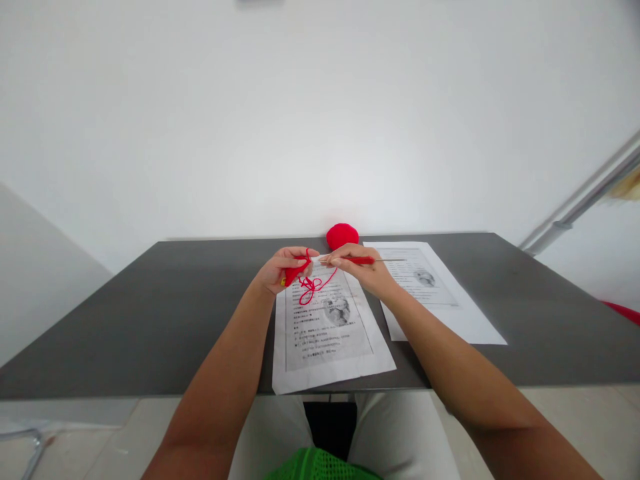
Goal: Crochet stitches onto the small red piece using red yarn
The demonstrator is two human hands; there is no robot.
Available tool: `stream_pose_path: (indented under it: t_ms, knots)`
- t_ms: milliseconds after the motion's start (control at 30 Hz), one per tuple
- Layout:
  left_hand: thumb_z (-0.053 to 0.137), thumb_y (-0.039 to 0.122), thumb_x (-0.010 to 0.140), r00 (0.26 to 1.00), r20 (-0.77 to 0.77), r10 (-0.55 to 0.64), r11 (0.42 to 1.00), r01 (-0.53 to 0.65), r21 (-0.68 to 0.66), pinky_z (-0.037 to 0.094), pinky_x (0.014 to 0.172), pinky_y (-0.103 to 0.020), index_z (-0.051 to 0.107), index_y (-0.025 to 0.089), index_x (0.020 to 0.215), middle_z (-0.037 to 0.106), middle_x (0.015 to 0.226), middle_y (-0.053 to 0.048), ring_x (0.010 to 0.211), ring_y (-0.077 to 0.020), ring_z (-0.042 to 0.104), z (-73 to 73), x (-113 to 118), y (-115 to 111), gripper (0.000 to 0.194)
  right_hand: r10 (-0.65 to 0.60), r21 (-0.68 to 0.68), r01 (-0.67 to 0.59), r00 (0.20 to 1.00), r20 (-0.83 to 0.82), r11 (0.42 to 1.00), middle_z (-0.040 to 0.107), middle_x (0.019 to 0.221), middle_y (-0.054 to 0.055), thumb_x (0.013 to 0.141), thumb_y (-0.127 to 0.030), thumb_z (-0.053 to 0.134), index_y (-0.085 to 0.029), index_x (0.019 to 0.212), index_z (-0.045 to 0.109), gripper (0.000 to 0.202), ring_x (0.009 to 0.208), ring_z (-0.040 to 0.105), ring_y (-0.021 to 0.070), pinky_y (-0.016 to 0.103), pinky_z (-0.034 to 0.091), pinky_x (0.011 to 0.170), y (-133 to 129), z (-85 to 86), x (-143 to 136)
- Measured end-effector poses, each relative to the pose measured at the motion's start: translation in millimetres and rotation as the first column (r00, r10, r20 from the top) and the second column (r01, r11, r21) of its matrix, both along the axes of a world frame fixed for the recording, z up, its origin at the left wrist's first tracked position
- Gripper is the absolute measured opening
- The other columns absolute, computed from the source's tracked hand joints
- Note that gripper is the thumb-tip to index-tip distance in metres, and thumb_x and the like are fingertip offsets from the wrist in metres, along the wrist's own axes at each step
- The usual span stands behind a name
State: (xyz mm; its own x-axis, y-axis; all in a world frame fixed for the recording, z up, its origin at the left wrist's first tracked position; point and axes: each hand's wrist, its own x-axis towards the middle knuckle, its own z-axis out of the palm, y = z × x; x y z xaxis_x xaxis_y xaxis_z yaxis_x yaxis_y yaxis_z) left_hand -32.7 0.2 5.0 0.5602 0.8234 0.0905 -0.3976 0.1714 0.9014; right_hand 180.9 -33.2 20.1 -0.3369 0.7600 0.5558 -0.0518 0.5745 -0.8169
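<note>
My left hand (pixel 280 269) pinches a small red crochet piece (pixel 295 272), with a strand of yarn running over a finger. A small yellow thing (pixel 283 282) shows at the lower edge of the piece. In my right hand (pixel 361 265) is a crochet hook (pixel 361 260) with a red grip and a thin metal shaft; its tip points left at the other hand. Loose loops of red yarn (pixel 311 287) hang between the hands above a printed sheet (pixel 325 363). Behind the right hand, a red yarn ball (pixel 343 236) sits at the table's back edge.
A second printed sheet (pixel 460 323) lies to the right on the dark grey table (pixel 125 320). The back of the table is close to a white wall (pixel 320 120). A metal pipe (pixel 580 210) slants along the right side.
</note>
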Motion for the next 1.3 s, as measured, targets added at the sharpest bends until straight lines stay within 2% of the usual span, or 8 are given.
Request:
stream_pose_path:
  t_ms: [200,333,467,600,833,967,1100,1300]
  knots:
    - [0.083,0.017,0.056,0.991,-0.124,0.048,0.999,-0.05,-0.014,0.04,0.046,-0.019,0.074,0.011,0.082,0.068,0.06,-0.003,0.047,-0.0093,0.057,1.7,1,-1,0.029,0.046,-0.213,-0.09,0.979,-0.201,0.973,0.076,0.076,0.003,0.078,-0.047,0.073,-0.018,0.077,0.069,0.029,0.071,0.072,0.0173,0.034,0.061,0.073,6,-6.3,-6]
    - [0.086,0.019,0.055,0.988,-0.118,0.096,0.995,-0.096,0.005,0.045,0.051,-0.019,0.073,0.012,0.079,0.07,0.065,-0.003,0.053,-0.0098,0.061,1.2,5,-1,0.029,0.005,-0.204,-0.053,0.974,-0.228,0.977,0.076,0.078,0.003,0.081,-0.046,0.071,-0.019,0.08,0.068,0.027,0.07,0.072,0.0169,0.035,0.062,0.074,6,-10.7,-11]
    - [0.087,0.022,0.055,0.986,-0.109,0.124,0.992,-0.123,0.016,0.045,0.052,-0.019,0.071,0.012,0.074,0.069,0.064,-0.002,0.055,-0.0097,0.061,1.6,10,-2,0.027,-0.123,-0.074,0.111,0.973,-0.197,0.991,0.076,0.083,0.003,0.083,-0.04,0.07,-0.021,0.081,0.071,0.019,0.077,0.072,0.0179,0.035,0.061,0.077,0,-10.1,-14]
    - [0.087,0.023,0.056,0.983,-0.139,0.119,0.993,-0.119,0.01,0.044,0.052,-0.019,0.069,0.011,0.073,0.069,0.063,-0.002,0.053,-0.0087,0.059,2.6,11,-2,0.028,-0.23,0.11,0.238,0.97,-0.079,0.965,0.077,0.088,0.004,0.086,-0.037,0.067,-0.023,0.083,0.073,0.016,0.084,0.072,0.0195,0.036,0.059,0.08,-5,-10.0,-14]
    - [0.089,0.023,0.051,0.98,-0.175,0.093,0.994,-0.1,-0.03,0.042,0.053,-0.021,0.07,0.011,0.07,0.069,0.062,-0.002,0.052,-0.0092,0.058,1.1,13,-2,0.03,-0.245,0.461,0.165,0.962,0.118,0.872,0.076,0.103,0.006,0.091,-0.027,0.06,-0.027,0.096,0.072,0.013,0.096,0.07,0.0219,0.042,0.056,0.088,2,-16.1,-6]
    - [0.089,0.024,0.052,0.98,-0.195,0.04,0.999,-0.045,-0.021,0.043,0.058,-0.022,0.072,0.01,0.074,0.07,0.067,-0.004,0.058,-0.0105,0.061,-2.0,16,-1,0.031,-0.24,0.556,0.108,0.956,0.17,0.824,0.076,0.105,0.006,0.091,-0.024,0.06,-0.027,0.097,0.072,0.014,0.098,0.07,0.022,0.042,0.056,0.088,7,-17.7,-2]
    - [0.089,0.024,0.052,0.976,-0.201,0.083,0.996,-0.088,-0.018,0.044,0.061,-0.024,0.074,0.011,0.077,0.072,0.07,-0.004,0.059,-0.0113,0.061,-1.6,18,-1,0.033,-0.269,0.507,0.163,0.952,0.144,0.846,0.076,0.097,0.006,0.091,-0.026,0.061,-0.026,0.095,0.072,0.012,0.092,0.07,0.0212,0.041,0.056,0.086,9,-18.4,-2]
    - [0.086,0.027,0.058,0.977,-0.156,0.147,0.988,-0.139,0.061,0.048,0.08,-0.031,0.077,0.012,0.085,0.075,0.078,-0.006,0.078,-0.0182,0.067,5.5,19,-4,0.032,-0.268,0.32,0.229,0.96,0.084,0.919,0.076,0.089,0.005,0.089,-0.032,0.063,-0.024,0.086,0.074,0.014,0.085,0.07,0.0205,0.038,0.056,0.081,8,-18.3,-5]
